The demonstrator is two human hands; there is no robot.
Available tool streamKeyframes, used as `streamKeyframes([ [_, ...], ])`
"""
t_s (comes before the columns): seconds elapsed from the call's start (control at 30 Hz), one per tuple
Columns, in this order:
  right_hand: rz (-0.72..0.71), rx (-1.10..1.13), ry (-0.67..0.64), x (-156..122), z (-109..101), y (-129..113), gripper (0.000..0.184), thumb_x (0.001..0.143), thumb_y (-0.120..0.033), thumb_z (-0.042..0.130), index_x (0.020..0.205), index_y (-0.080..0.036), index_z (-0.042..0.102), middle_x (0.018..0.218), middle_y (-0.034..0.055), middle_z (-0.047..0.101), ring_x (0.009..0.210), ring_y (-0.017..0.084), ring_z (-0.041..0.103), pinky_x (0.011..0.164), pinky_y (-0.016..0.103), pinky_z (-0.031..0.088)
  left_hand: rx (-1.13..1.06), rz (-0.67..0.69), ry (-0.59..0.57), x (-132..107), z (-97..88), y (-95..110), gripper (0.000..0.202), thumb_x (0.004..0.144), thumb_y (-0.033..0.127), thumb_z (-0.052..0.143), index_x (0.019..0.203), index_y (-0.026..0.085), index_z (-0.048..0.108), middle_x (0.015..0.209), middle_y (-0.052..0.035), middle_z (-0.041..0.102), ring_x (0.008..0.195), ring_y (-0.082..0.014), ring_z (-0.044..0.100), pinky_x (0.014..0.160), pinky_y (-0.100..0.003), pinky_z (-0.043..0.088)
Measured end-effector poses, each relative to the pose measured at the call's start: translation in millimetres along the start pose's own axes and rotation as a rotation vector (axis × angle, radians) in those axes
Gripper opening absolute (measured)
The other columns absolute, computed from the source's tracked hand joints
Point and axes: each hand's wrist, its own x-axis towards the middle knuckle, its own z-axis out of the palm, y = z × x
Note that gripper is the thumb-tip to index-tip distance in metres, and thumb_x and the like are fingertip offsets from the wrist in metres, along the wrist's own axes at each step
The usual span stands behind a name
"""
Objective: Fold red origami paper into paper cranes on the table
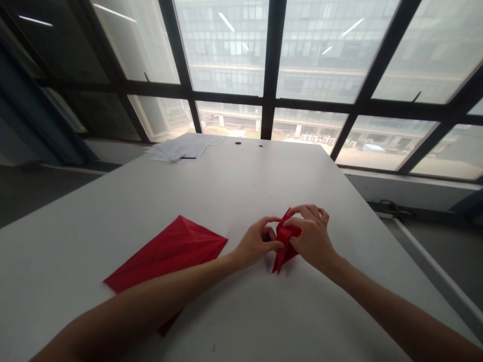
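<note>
A small folded red paper shape (pixel 283 236), with pointed ends at top and bottom, is held between both hands just over the white table. My left hand (pixel 260 239) pinches its left side between thumb and fingers. On the other side, my right hand (pixel 311 231) grips the right part, its thumb and fingers pressing the folds. The fingers hide some of the paper, so its full form does not show. To the left lies a larger creased sheet of red paper (pixel 169 251), partly covered by my left forearm.
The white table (pixel 241 186) stretches toward the windows. At its far left lie loose white papers (pixel 184 148) with a dark pen-like item on them. Two small dark spots, perhaps cable holes, sit near the far edge. A pipe (pixel 433 266) runs along the floor at right.
</note>
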Motion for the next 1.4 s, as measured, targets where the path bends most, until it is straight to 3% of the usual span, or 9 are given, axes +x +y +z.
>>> streamKeyframes([
  [0.37,0.020,-0.058,0.048,-4.1,-6.3,-3.3,0.023,0.070,-0.007,0.064,0.074,-0.028,0.073,0.109,0.0030,0.067,0.112,0.029,0.051,0.107,0.056,0.021,-0.023,0.036,-0.037,1.2,0.7,-2.3,0.056,0.073,0.021,0.082,0.123,0.017,0.058,0.066,0.0044,0.058,0.062,-0.0105,0.058,0.064,-0.024,0.048],
  [0.47,0.028,0.001,-0.009,-2.5,-14.4,0.8,0.033,0.072,-0.012,0.066,0.099,-0.029,0.073,0.118,0.0055,0.064,0.117,0.031,0.049,0.107,0.057,0.026,0.016,0.073,-0.039,1.2,-0.4,-1.8,0.049,0.075,0.021,0.080,0.120,0.016,0.060,0.072,0.0026,0.059,0.066,-0.0103,0.058,0.066,-0.023,0.047],
  [0.63,0.168,0.369,0.016,-10.4,-24.3,24.3,0.063,0.081,-0.038,0.068,0.140,-0.028,0.047,0.139,0.0116,0.052,0.123,0.031,0.050,0.098,0.051,0.045,0.057,0.055,0.009,2.1,-3.8,2.4,0.049,0.079,0.024,0.077,0.123,0.016,0.057,0.097,-0.0074,0.068,0.085,-0.0175,0.064,0.076,-0.029,0.051],
  [0.7,0.330,0.565,0.025,-17.8,-19.5,35.5,0.057,0.083,-0.046,0.066,0.135,-0.025,0.051,0.132,0.0134,0.057,0.115,0.030,0.057,0.088,0.047,0.052,0.029,0.034,0.032,2.7,-4.9,3.6,0.051,0.079,0.027,0.077,0.124,0.017,0.057,0.104,-0.0100,0.068,0.093,-0.0208,0.065,0.080,-0.032,0.052],
  [0.77,0.440,0.792,-0.134,-25.0,-10.4,43.0,0.052,0.084,-0.047,0.065,0.128,-0.022,0.056,0.120,0.0135,0.064,0.104,0.027,0.063,0.081,0.042,0.054,0.005,0.025,0.042,2.8,-5.6,4.8,0.052,0.079,0.028,0.077,0.124,0.017,0.056,0.109,-0.0113,0.067,0.097,-0.0228,0.065,0.081,-0.033,0.053],
  [0.83,0.490,0.952,-0.261,-29.9,-0.3,45.8,0.043,0.083,-0.045,0.068,0.117,-0.018,0.062,0.104,0.0115,0.070,0.090,0.024,0.066,0.076,0.038,0.054,0.005,0.024,0.036,2.3,-5.8,6.8,0.051,0.079,0.028,0.077,0.124,0.018,0.056,0.113,-0.0118,0.065,0.100,-0.0236,0.064,0.081,-0.034,0.054],
  [0.93,0.497,1.001,-0.241,-30.4,10.1,44.7,0.030,0.077,-0.041,0.074,0.093,-0.016,0.067,0.082,0.0063,0.070,0.074,0.020,0.063,0.068,0.033,0.051,0.003,0.002,0.008,0.7,-5.9,10.8,0.051,0.079,0.030,0.077,0.124,0.018,0.055,0.117,-0.0117,0.063,0.100,-0.0234,0.065,0.081,-0.034,0.055],
  [1.2,0.445,1.079,-0.239,-19.1,22.1,47.5,0.029,0.080,-0.040,0.071,0.095,-0.014,0.072,0.088,0.0074,0.073,0.078,0.021,0.064,0.073,0.035,0.051,-0.069,-0.076,-0.032,1.6,-8.1,10.1,0.051,0.077,0.036,0.079,0.121,0.019,0.058,0.100,-0.0050,0.063,0.085,-0.0176,0.065,0.074,-0.029,0.054],
  [1.4,0.463,1.168,-0.181,-21.3,34.4,46.5,0.030,0.077,-0.039,0.076,0.094,-0.015,0.072,0.089,0.0065,0.074,0.073,0.019,0.064,0.068,0.031,0.050,-0.184,-0.183,0.019,5.5,-6.8,4.4,0.038,0.091,0.049,0.060,0.105,0.014,0.066,0.093,-0.0077,0.065,0.083,-0.0170,0.063,0.073,-0.029,0.052],
])
